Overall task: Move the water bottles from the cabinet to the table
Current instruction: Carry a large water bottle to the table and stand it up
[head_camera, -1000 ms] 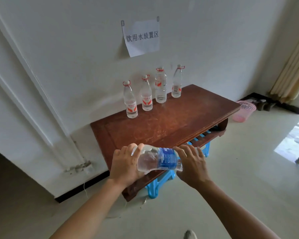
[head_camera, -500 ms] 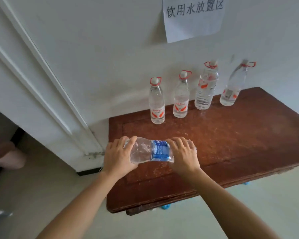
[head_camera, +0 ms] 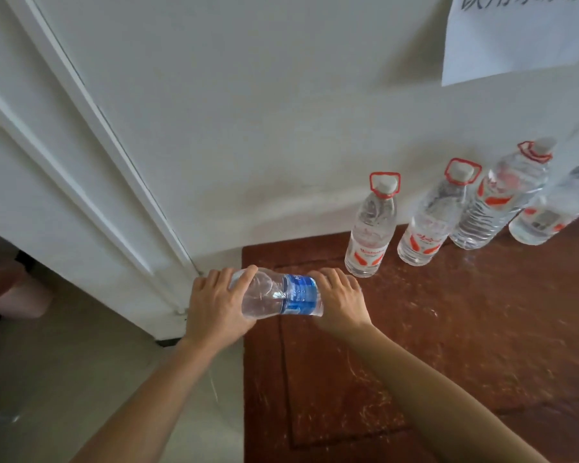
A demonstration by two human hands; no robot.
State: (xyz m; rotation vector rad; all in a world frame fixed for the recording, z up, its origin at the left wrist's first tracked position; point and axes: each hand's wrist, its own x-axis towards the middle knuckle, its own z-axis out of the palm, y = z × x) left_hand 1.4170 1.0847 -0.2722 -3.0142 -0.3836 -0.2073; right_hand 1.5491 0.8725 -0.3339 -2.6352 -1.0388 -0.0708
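I hold a clear water bottle with a blue label sideways, above the left end of the brown wooden table. My left hand grips one end of it and my right hand grips the other end. Both ends of the bottle are hidden under my fingers. Several clear bottles with red labels and red ring caps stand upright in a row along the wall; the nearest red-label bottle is just beyond my right hand, and a second red-label bottle stands to its right.
A white wall rises behind the table, with a paper sign taped at the top right. A white door frame runs diagonally on the left. Pale floor lies left of the table's edge.
The view has closed in on the table's left end and the row of bottles has shifted right. Both hands keep the same hold on the blue-label bottle, now nearer the wall.
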